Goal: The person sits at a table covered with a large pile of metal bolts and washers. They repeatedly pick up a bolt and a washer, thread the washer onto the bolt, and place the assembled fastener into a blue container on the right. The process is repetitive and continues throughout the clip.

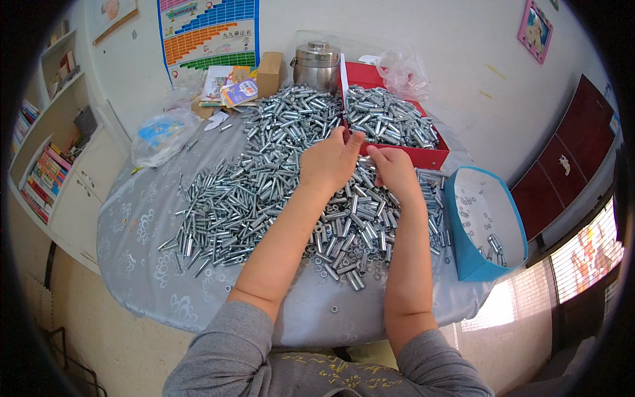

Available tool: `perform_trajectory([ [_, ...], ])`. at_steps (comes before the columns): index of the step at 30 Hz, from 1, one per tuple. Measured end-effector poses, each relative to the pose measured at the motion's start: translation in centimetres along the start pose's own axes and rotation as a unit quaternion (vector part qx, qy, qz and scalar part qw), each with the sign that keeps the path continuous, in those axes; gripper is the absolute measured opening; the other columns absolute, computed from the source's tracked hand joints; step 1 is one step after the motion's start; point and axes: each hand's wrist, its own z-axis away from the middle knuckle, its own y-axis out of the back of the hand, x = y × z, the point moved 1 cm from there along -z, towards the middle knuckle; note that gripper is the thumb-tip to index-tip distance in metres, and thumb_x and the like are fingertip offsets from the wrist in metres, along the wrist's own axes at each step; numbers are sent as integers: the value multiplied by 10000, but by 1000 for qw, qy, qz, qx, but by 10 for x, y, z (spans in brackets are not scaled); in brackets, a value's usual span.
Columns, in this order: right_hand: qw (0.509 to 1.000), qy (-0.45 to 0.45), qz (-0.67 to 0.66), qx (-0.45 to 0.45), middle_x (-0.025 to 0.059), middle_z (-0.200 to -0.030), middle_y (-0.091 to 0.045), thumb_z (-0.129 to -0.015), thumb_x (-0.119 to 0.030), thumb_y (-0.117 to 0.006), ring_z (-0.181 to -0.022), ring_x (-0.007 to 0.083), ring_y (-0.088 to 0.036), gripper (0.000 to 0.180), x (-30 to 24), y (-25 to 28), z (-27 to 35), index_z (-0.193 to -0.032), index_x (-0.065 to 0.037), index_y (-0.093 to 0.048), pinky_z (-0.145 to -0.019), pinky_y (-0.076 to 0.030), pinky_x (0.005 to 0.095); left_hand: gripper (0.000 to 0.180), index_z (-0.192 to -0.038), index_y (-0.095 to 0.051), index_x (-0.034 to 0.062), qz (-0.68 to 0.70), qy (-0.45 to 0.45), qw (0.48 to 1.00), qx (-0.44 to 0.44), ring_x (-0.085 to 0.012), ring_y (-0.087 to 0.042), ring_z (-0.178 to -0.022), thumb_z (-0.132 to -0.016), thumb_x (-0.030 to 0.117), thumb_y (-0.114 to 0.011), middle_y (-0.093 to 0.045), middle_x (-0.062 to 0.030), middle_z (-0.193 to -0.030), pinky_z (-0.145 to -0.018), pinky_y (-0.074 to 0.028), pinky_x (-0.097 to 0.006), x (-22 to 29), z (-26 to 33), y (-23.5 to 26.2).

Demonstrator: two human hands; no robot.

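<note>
My left hand (331, 160) is closed at the near left corner of a red box (423, 157). Just to its right, my right hand (395, 171) is closed too, its thumb and fingers pressed together in front of the box's near wall. Whatever either hand holds is hidden or too small to make out. Shiny metal sleeves (390, 118) fill the box in a heap. Beneath both forearms spreads a big pile of loose metal bolts and sleeves (231, 206). Small washers (334, 309) lie near the pile's front edge.
A blue bin (473, 255) with washers and a few sleeves stands at the right table edge. Behind the pile are a steel pot (316, 68), a cardboard box (270, 71) and booklets (238, 92). A plastic bag (162, 140) lies at left on the grey tablecloth (142, 264).
</note>
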Motion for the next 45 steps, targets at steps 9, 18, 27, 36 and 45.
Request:
perform_trajectory([
  [9, 974, 32, 117, 193, 158, -915, -648, -800, -385, -597, -890, 288, -616, 405, 39, 27, -1, -953, -12, -640, -776, -468, 372, 863, -1270, -329, -136, -85, 108, 986, 93, -370, -613, -869, -855, 620, -310, -607, -277, -932, -739, -477, -439, -26, -11, 2],
  [18, 863, -153, 473, 90, 156, -906, -655, -689, -337, -676, -767, 296, -633, 360, 139, 207, 18, -909, -51, -668, -708, -487, 381, 626, -1013, -595, 26, 28, -10, 997, 67, -343, -615, -828, -890, 564, -299, -646, -177, -833, -739, -460, -426, 2, -2, -3],
  [27, 813, -413, 409, -46, 189, -1001, -634, -566, -338, -802, -913, 309, -612, 584, 243, 257, 90, -998, 18, -636, -818, -470, 372, 605, -896, -625, 69, 62, -20, 997, 46, -312, -622, -767, -891, 568, -282, -649, -126, -753, -693, -462, -401, 10, 4, 3],
  [36, 792, -455, 384, -135, 157, -753, -633, -688, -265, -749, -614, 235, -602, 433, 222, 260, 104, -908, 84, -620, -526, -506, 318, 611, -816, -602, 72, 72, -32, 996, 49, -334, -604, -736, -893, 574, -261, -629, -135, -721, -658, -448, -421, 9, 6, 5],
  [45, 795, -359, 469, -139, 128, -710, -606, -781, -306, -621, -500, 222, -547, 386, 247, 268, 101, -893, 63, -604, -456, -449, 343, 603, -781, -572, 57, 92, -65, 991, 75, -356, -592, -733, -908, 548, -246, -614, -155, -711, -656, -440, -437, 10, 6, -1],
])
